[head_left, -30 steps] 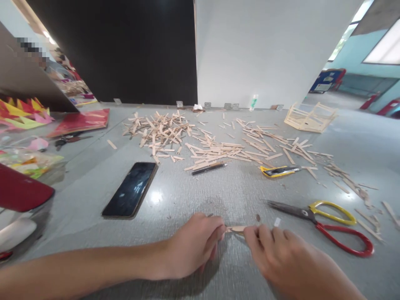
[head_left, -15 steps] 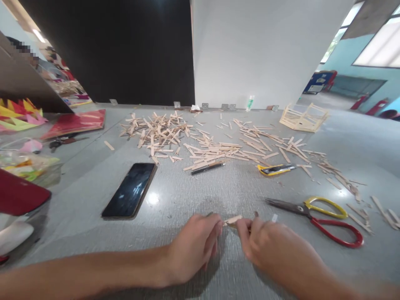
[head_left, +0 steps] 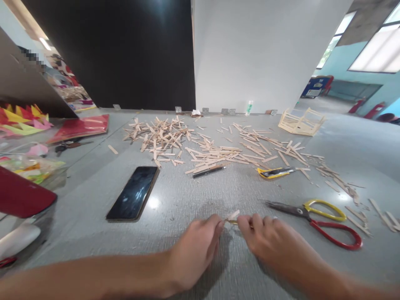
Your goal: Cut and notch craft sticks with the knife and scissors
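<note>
My left hand (head_left: 200, 246) is closed in a pinch near the front of the table, on one end of a thin wooden stick (head_left: 231, 221). Opposite it, my right hand (head_left: 275, 241) has its fingers curled round the stick's other end. A pale flat sliver of wood (head_left: 233, 214) angles up in the short gap between the hands. The fingers hide most of what they grip. Scissors (head_left: 308, 211) with one yellow and one red handle lie just beyond my right hand. A yellow utility knife (head_left: 275, 172) and a dark pen-like tool (head_left: 209, 171) lie farther back.
Heaped wooden sticks (head_left: 162, 135) and scattered ones (head_left: 215, 155) cover the table's back half. A phone (head_left: 133, 193) lies at left, near a red object (head_left: 25, 193). A small stick frame (head_left: 301, 123) and a glue tube (head_left: 249, 108) stand near the back panels.
Both hands stay at nearly the same spot. The sliver between them now tilts up more steeply, and the right fingers have curled further over. The camera view has shifted slightly.
</note>
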`<state>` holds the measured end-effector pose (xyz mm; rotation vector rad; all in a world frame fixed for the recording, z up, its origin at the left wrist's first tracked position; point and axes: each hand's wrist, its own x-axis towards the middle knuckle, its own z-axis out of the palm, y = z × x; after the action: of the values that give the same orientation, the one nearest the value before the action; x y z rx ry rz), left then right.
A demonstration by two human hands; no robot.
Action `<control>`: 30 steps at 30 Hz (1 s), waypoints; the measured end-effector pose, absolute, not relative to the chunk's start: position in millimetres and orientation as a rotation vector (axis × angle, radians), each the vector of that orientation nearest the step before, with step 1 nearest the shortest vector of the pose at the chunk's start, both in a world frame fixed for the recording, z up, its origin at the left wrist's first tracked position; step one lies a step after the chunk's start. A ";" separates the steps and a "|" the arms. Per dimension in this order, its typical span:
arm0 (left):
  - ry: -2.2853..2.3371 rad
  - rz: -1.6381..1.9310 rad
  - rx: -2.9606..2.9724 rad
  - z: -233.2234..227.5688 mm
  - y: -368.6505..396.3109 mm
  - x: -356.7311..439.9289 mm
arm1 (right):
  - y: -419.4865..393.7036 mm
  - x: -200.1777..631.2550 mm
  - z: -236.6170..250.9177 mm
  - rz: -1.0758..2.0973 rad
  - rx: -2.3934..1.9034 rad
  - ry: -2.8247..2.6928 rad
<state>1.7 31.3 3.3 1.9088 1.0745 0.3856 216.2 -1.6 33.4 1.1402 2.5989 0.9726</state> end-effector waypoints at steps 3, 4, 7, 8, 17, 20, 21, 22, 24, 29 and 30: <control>1.119 0.421 2.015 2.2 28.1 1.2 | 2.4 229.9 34.7 0.950 1.210 2.712; 1.118 0.429 2.048 1.3 27.8 0.7 | 3.4 234.3 34.7 0.959 1.230 2.751; 1.086 0.448 2.120 -1.7 29.2 -1.4 | 5.4 243.6 34.8 1.028 1.226 2.802; 1.077 0.453 2.131 -2.5 30.0 -1.9 | 5.6 245.5 35.4 1.062 1.214 2.809; 1.082 0.463 1.964 4.8 38.2 -0.3 | 2.5 259.5 44.9 1.199 0.884 2.835; 1.009 0.437 1.873 11.4 47.2 0.4 | 2.5 263.1 46.2 1.086 0.867 2.847; 0.988 0.428 1.849 13.3 50.0 0.8 | 2.6 263.5 46.0 1.046 0.880 2.856; 0.976 0.420 1.826 14.8 52.4 1.4 | 2.8 263.5 45.6 1.013 0.900 2.875; 0.975 0.413 1.788 16.4 55.2 2.4 | 3.2 262.8 43.7 0.966 0.929 2.912; 0.983 0.400 1.733 14.8 56.8 3.2 | 3.2 263.0 41.5 1.010 0.964 2.910; 0.981 0.396 1.728 14.2 57.3 3.0 | 3.0 263.9 42.7 1.021 0.959 2.898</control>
<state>3.0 57.3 14.2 1.7281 0.9806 0.3960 263.9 3.0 42.7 0.9594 2.8979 1.0210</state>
